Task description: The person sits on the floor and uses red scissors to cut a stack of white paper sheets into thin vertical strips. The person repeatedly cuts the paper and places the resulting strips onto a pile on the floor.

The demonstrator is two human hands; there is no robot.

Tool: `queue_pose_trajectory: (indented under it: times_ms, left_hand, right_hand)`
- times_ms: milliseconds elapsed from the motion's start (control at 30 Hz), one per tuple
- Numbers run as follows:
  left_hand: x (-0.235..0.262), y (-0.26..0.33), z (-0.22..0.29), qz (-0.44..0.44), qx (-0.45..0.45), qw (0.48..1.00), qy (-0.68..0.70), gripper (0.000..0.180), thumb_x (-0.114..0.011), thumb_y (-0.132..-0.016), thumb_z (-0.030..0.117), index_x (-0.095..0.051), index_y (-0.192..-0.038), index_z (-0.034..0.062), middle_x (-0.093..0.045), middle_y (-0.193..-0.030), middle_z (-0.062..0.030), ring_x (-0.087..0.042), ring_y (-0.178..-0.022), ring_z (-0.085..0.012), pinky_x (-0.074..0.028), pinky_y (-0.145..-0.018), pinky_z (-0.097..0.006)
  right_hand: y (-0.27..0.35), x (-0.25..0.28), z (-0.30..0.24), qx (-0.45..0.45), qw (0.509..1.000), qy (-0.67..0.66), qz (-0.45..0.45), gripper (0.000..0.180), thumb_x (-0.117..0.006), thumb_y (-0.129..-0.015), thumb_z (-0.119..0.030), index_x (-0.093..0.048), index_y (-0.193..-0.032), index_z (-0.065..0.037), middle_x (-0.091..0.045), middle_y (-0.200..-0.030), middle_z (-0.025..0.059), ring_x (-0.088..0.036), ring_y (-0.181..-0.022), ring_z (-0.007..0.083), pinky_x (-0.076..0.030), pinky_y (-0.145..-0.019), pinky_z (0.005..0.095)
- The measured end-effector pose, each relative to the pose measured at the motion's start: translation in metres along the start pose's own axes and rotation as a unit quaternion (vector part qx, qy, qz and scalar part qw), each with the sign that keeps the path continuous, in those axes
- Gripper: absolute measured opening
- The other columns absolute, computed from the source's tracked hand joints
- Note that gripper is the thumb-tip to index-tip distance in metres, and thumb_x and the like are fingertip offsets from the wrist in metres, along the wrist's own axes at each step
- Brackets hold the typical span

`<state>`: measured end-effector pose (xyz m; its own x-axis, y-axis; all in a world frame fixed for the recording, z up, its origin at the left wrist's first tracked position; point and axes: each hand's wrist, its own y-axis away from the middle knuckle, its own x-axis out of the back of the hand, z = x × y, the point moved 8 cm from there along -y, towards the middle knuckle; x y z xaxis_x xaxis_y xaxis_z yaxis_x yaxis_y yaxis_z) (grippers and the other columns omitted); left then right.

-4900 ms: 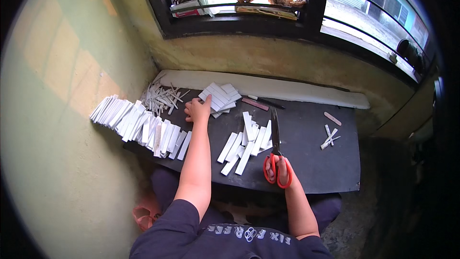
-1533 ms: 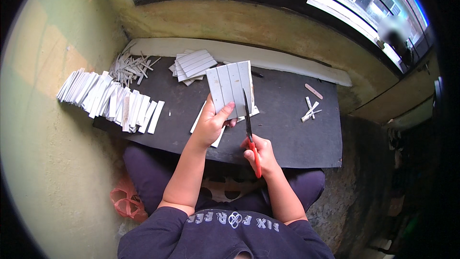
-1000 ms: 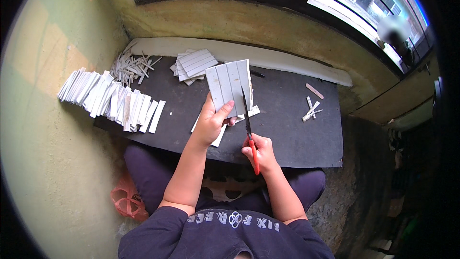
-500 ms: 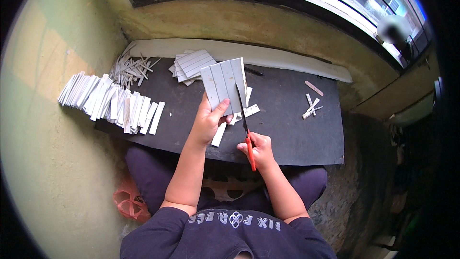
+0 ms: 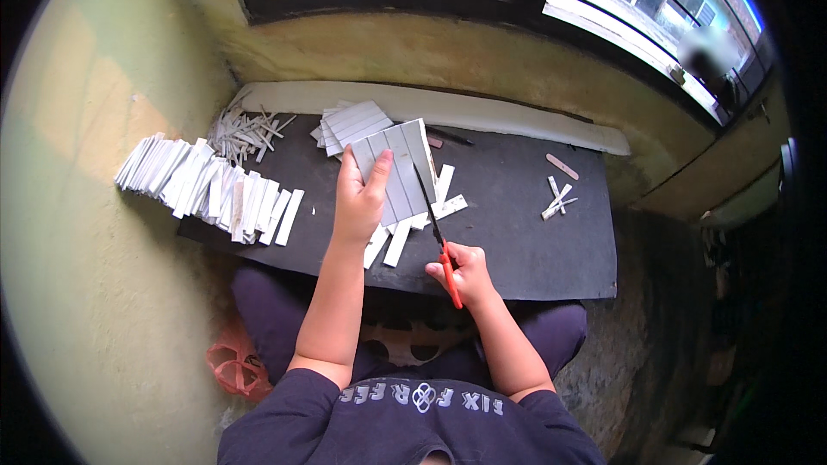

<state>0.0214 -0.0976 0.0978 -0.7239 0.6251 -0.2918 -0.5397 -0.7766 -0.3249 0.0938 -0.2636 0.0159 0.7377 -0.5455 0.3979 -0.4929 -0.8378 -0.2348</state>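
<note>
Fingers of the left hand (image 5: pixel 360 198) pinch a grey ruled card sheet (image 5: pixel 398 170) above the black lap board (image 5: pixel 534 241). Beside it, the right hand (image 5: pixel 463 272) grips red-handled scissors (image 5: pixel 438 241), blades at the sheet's right edge, with white cut strips (image 5: pixel 211 188) lying well left.

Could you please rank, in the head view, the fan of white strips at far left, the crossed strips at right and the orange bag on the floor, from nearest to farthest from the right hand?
From the right hand:
1. Crossed strips, on the board's right side.
2. Orange bag, on the floor, lower left.
3. Fan of white strips, at the board's left edge.
</note>
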Motion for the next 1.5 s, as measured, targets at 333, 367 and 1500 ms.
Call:
queue_pose_trajectory:
  times_ms: [333, 367, 1500]
  left_hand:
    - [-0.002, 0.011, 0.005, 0.017, -0.047, 0.998, -0.045, 0.028, -0.053, -0.090, 0.011, -0.044, -0.114, -0.0004, -0.057, -0.104, -0.0072, -0.052, -0.093, -0.0117, -0.040, -0.084, -0.025]
    - [-0.002, 0.012, 0.005, 0.015, -0.048, 0.998, -0.036, 0.028, -0.053, -0.090, 0.011, -0.044, -0.114, -0.0002, -0.057, -0.103, -0.0070, -0.052, -0.093, -0.0114, -0.040, -0.084, -0.025]
    - [-0.022, 0.036, -0.016, -0.069, 0.027, 0.997, -0.031, 0.020, -0.054, -0.089, 0.010, -0.043, -0.105, 0.0040, -0.054, -0.095, -0.0026, -0.050, -0.087, -0.0074, -0.042, -0.078, -0.023]
  right_hand:
    - [0.012, -0.005, -0.007, -0.046, 0.990, -0.080, -0.105, 0.050, -0.058, -0.076, -0.049, -0.052, -0.075, 0.000, -0.047, -0.057, 0.0050, -0.046, -0.053, 0.0146, -0.039, -0.051, 0.0296]
    - [0.014, -0.006, -0.009, -0.047, 0.989, -0.075, -0.117, 0.055, -0.053, -0.077, -0.054, -0.053, -0.077, 0.000, -0.047, -0.059, 0.0031, -0.046, -0.055, 0.0131, -0.038, -0.051, 0.0289]
    - [0.010, -0.002, -0.002, -0.067, 0.991, -0.096, -0.068, 0.050, -0.058, -0.076, -0.049, -0.052, -0.076, 0.000, -0.049, -0.059, 0.0067, -0.047, -0.056, 0.0157, -0.040, -0.054, 0.0298]
